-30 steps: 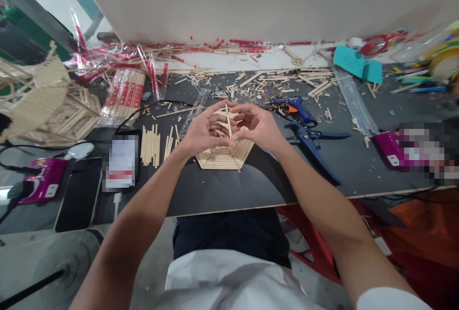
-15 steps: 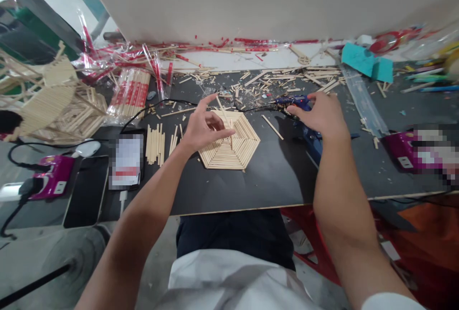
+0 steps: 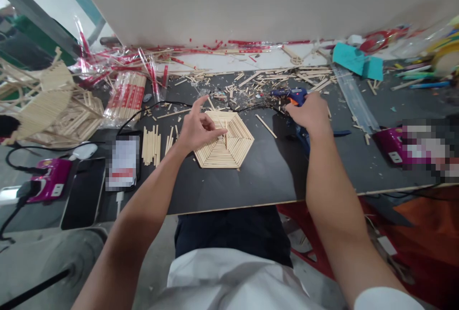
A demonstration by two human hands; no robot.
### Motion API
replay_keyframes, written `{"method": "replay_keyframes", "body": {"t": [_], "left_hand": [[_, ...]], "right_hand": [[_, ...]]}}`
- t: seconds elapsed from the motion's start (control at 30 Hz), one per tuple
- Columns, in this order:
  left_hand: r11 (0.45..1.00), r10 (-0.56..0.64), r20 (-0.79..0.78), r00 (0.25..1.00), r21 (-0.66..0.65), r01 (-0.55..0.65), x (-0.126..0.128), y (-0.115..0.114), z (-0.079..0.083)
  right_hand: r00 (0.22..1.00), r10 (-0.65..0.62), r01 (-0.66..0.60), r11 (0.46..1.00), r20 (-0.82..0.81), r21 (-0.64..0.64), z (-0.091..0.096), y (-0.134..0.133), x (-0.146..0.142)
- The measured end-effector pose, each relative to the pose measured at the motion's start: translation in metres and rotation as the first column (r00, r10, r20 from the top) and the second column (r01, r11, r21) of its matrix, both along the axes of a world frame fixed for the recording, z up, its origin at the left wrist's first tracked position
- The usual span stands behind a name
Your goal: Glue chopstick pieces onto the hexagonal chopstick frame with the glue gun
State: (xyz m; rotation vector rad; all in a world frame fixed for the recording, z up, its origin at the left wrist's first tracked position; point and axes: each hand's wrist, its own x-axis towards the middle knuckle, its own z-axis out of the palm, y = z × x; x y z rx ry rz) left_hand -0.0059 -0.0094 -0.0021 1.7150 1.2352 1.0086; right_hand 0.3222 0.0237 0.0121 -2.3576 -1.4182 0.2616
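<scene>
My left hand (image 3: pixel 199 128) is over the left side of a flat hexagonal panel (image 3: pixel 240 150) made of thin wooden sticks. A thin wooden stick (image 3: pixel 211 103) spans from its raised index fingertip towards the thumb tip; the fingers partly hide the grip. At the panel's centre a short stick (image 3: pixel 226 140) appears to stand up. On the right, my right hand (image 3: pixel 311 114) is closed around a blue glue gun (image 3: pixel 297 94) with an orange trigger. The gun's nozzle points left, and my hand covers most of its handle.
Loose sticks (image 3: pixel 151 145) lie left of the panel, beside two phones (image 3: pixel 83 193). Stick scraps (image 3: pixel 251 80) and red-and-clear wrappers line the back. A stick structure (image 3: pixel 46 104) stands far left. Purple power strips (image 3: pixel 53 176) sit at both sides; a black cable crosses behind the panel.
My right hand has closed around the glue gun's handle, and its orange trigger now shows. My left hand keeps its pose over the panel. The whole view has shifted slightly.
</scene>
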Motion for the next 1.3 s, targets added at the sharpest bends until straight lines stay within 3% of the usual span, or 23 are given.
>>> {"method": "replay_keyframes", "body": {"t": [0.13,0.37,0.6,0.73,0.87,1.3], "left_hand": [[1.000,0.001,0.033,0.999,0.004,-0.001,-0.001,0.000,-0.001],[0.999,-0.008,0.004,1.000,0.040,0.008,0.001,-0.001,0.002],[0.991,-0.063,-0.100,0.993,0.109,0.074,0.002,0.001,-0.005],[0.983,-0.077,-0.157,0.985,0.156,0.101,0.000,0.005,-0.007],[0.976,-0.071,-0.193,0.979,0.188,0.108,-0.002,0.009,-0.008],[0.964,-0.051,-0.261,0.964,0.239,0.115,0.002,0.004,-0.007]], "right_hand": [[0.998,0.000,0.012,0.985,-0.070,0.173,0.005,0.001,-0.003],[0.959,0.282,-0.253,0.903,-0.036,0.348,0.009,-0.010,-0.031],[0.794,0.600,-0.584,0.705,0.102,0.402,-0.009,-0.006,-0.052],[0.720,0.682,-0.673,0.639,0.132,0.373,-0.014,-0.003,-0.051],[0.677,0.728,-0.714,0.614,0.107,0.336,-0.012,-0.005,-0.050],[0.653,0.755,-0.735,0.613,0.059,0.288,-0.008,-0.007,-0.047]]}}
